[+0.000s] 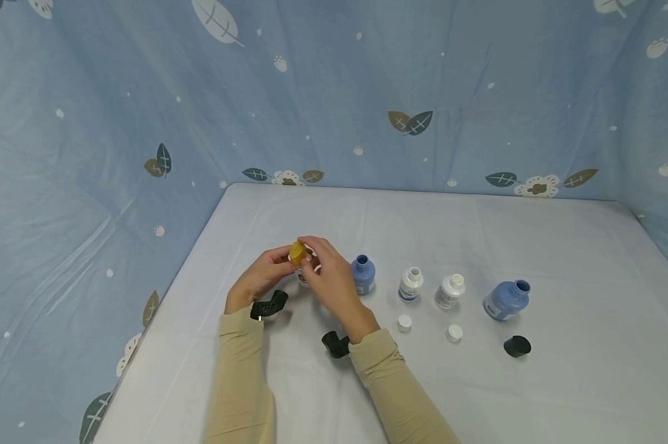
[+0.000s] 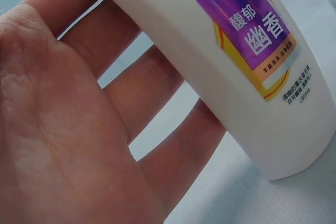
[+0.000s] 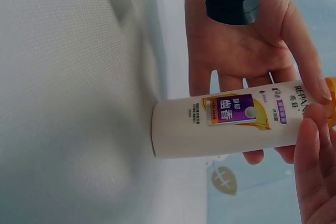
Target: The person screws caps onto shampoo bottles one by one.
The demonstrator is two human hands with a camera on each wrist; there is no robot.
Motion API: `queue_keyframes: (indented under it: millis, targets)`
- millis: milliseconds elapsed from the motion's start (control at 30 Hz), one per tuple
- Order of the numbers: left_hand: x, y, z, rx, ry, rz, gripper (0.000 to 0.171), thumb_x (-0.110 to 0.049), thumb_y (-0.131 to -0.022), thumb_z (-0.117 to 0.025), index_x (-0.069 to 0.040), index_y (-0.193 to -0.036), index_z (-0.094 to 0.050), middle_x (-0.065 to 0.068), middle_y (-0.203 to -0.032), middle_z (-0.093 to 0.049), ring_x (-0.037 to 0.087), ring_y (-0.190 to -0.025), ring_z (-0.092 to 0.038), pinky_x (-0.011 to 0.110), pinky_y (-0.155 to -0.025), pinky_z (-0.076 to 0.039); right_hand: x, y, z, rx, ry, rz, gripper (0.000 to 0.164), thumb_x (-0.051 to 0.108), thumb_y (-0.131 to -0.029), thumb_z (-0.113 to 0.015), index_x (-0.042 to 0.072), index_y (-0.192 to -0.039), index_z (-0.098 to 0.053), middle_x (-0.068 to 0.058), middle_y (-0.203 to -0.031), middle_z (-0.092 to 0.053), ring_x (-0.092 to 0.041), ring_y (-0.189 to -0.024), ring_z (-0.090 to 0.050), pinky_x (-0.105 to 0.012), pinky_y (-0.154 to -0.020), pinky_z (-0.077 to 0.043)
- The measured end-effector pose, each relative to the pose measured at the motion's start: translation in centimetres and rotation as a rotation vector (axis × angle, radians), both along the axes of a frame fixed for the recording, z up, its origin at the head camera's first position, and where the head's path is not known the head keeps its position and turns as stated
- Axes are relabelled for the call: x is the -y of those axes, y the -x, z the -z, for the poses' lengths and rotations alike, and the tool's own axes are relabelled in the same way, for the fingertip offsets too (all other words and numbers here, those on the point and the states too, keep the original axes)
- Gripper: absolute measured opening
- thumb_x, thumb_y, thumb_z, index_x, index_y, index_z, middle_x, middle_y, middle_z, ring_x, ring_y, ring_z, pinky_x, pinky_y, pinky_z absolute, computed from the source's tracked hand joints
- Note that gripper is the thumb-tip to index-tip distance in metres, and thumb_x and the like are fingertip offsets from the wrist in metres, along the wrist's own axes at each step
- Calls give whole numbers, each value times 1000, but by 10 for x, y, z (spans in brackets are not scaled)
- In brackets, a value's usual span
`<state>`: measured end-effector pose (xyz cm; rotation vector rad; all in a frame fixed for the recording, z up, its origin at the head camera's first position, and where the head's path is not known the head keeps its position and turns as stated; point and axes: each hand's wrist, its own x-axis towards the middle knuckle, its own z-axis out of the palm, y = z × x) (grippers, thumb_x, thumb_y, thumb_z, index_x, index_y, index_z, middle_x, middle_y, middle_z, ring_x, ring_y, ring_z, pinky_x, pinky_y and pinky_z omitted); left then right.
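Observation:
A white body wash bottle [image 3: 231,119] with a purple label and a yellow cap [image 1: 297,253] stands upright, its base at the tablecloth. My left hand [image 1: 264,275] grips it near the top, the fingers wrapped behind it and the thumb up by the cap, as the right wrist view shows. From the other side my right hand [image 1: 329,271] pinches the yellow cap between thumb and fingers. Most of the bottle is hidden by the hands in the head view. Just right of my right hand is an uncapped blue bottle [image 1: 363,277].
Farther right stand two uncapped small white bottles [image 1: 409,287] [image 1: 448,293] and another uncapped blue bottle [image 1: 503,302]. In front of them lie two white caps [image 1: 404,324] [image 1: 454,333] and a black cap [image 1: 517,346]. A blue patterned cloth [image 1: 334,92] hangs behind the white-covered table [image 1: 578,259].

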<state>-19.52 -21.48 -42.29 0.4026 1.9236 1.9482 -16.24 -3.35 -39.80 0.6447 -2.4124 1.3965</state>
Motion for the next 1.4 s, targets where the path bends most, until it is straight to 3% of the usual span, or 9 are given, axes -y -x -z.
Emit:
queue_keyframes:
  millis: [200,467,900,1133,1400]
  targets:
    - [1,0,1,-18,-15,15,39,-10,-86,-60,0,-122,-51,7,-117,-54,21,-109,-47,34,-94,-35,1,-1,0,11,-13,-18,38,17,-86,-58,19,-123,-51,6,-120,-50,-4,-73,-51,-19,-63,-44]
    - [0,0,3,-31,3,7,35,-8,-86,-59,1,-118,-52,9,-113,-55,22,-106,-48,37,-94,-34,1,-2,1,-27,9,0,35,11,-86,-52,17,-121,-53,3,-118,-50,-6,-75,-51,-18,-63,-44]
    - [-1,-1,1,-27,24,-5,42,-13,-85,-61,4,-122,-48,11,-118,-52,23,-109,-48,34,-94,-36,0,-1,0,-14,41,41,34,4,-84,-49,17,-114,-57,3,-107,-51,-7,-77,-51,-19,-66,-45]
    - [0,-2,1,-5,21,-15,39,-8,-87,-56,1,-124,-48,9,-118,-53,21,-110,-46,38,-96,-32,1,-1,0,-25,30,49,31,7,-84,-52,18,-113,-58,3,-104,-50,-7,-75,-51,-18,-64,-44]
    - [1,0,1,-35,-19,29,35,2,-90,-46,3,-125,-46,3,-109,-57,18,-105,-49,42,-96,-32,1,0,1,-55,29,42,28,10,-86,-53,17,-112,-58,3,-109,-50,-6,-74,-52,-17,-64,-44]
